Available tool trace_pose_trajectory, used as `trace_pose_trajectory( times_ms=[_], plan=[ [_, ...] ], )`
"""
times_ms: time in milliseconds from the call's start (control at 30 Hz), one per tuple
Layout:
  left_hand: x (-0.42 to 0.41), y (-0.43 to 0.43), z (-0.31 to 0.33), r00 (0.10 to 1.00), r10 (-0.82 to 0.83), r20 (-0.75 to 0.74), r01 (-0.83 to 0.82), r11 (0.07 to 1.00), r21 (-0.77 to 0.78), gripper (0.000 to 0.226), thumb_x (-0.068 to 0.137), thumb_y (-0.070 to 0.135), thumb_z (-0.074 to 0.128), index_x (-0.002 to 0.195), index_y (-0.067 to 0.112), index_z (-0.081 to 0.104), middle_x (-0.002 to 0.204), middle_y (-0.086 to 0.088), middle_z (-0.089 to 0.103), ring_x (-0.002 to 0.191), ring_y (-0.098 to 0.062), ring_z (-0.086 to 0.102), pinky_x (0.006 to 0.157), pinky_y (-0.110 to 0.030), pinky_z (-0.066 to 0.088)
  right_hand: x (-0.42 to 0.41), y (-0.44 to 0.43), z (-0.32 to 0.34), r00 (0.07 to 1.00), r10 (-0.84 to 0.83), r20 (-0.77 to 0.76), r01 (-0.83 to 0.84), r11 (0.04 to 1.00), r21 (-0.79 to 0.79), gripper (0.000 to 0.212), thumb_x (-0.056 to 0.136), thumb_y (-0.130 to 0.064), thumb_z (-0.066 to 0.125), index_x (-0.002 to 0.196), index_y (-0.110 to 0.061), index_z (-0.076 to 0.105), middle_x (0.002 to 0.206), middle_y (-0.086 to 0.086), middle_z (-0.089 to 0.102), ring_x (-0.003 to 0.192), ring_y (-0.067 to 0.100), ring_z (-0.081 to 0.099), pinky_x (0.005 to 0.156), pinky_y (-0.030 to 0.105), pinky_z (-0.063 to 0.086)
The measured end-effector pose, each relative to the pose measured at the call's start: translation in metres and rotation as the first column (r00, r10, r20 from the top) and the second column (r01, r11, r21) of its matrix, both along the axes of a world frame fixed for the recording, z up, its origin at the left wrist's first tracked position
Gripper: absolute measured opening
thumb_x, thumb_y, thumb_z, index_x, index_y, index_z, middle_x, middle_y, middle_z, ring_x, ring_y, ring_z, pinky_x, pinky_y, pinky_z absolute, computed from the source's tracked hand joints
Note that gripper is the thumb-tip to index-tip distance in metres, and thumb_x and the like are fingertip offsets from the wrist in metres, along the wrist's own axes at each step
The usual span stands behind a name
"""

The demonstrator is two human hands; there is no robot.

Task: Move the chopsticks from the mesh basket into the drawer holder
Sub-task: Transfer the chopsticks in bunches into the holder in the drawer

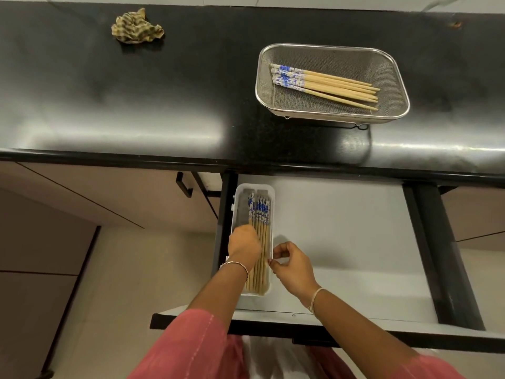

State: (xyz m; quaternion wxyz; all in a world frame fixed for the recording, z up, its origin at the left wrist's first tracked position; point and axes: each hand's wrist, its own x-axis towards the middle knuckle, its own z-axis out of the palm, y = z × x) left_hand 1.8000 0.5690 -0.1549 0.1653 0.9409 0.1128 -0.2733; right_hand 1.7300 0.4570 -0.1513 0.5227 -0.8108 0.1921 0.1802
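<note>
A crumpled yellow-and-brown checked cloth (135, 27) lies on the glossy black stone countertop (136, 99), towards its far left, well apart from anything else on that surface. Below the counter's front edge, beige flat-fronted cabinet doors (82, 198) run to the left, one carrying a black bar handle (183, 185). Pale floor tiles (142, 272) show beneath them.

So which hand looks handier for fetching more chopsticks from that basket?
Probably the right hand: the mesh basket sits up on its side, and it looks free, while the left hand is in the holder.
</note>
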Motion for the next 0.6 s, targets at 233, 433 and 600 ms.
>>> trace_pose_trajectory(
  times_ms=[233, 433, 600],
  plan=[
    [-0.002, -0.001, 0.001, 1.0, -0.003, 0.005, 0.003, 1.0, 0.02, 0.025, 0.095, 0.01, 0.05, 0.115, -0.001, 0.059, 0.116, -0.018, 0.065, 0.107, -0.033, 0.065, 0.084, -0.038, 0.054, 0.0, -0.001, -0.001, 1.0, 0.002, -0.003, -0.002, 1.0, 0.002, 0.019, 0.083, -0.012, 0.071, 0.093, -0.019, 0.056, 0.086, -0.01, 0.059, 0.079, 0.017, 0.062, 0.081, 0.032, 0.054],
    [-0.003, -0.001, 0.007, 0.998, -0.058, 0.024, 0.056, 0.997, 0.061, 0.026, 0.094, 0.008, 0.05, 0.118, -0.002, 0.057, 0.121, -0.019, 0.062, 0.111, -0.034, 0.062, 0.088, -0.039, 0.053, 0.001, -0.001, -0.002, 1.0, 0.008, -0.009, -0.008, 1.0, -0.002, 0.019, 0.082, -0.013, 0.072, 0.09, -0.02, 0.056, 0.086, -0.009, 0.061, 0.08, 0.018, 0.063, 0.08, 0.033, 0.055],
    [-0.006, 0.002, 0.012, 0.988, -0.153, 0.025, 0.148, 0.98, 0.136, 0.028, 0.096, 0.008, 0.051, 0.122, -0.002, 0.054, 0.124, -0.019, 0.059, 0.112, -0.032, 0.063, 0.089, -0.037, 0.052, 0.002, -0.002, -0.002, 1.0, 0.013, -0.015, -0.013, 1.0, 0.002, 0.019, 0.082, -0.013, 0.072, 0.09, -0.021, 0.056, 0.087, -0.007, 0.061, 0.082, 0.019, 0.063, 0.082, 0.035, 0.055]
  ],
)
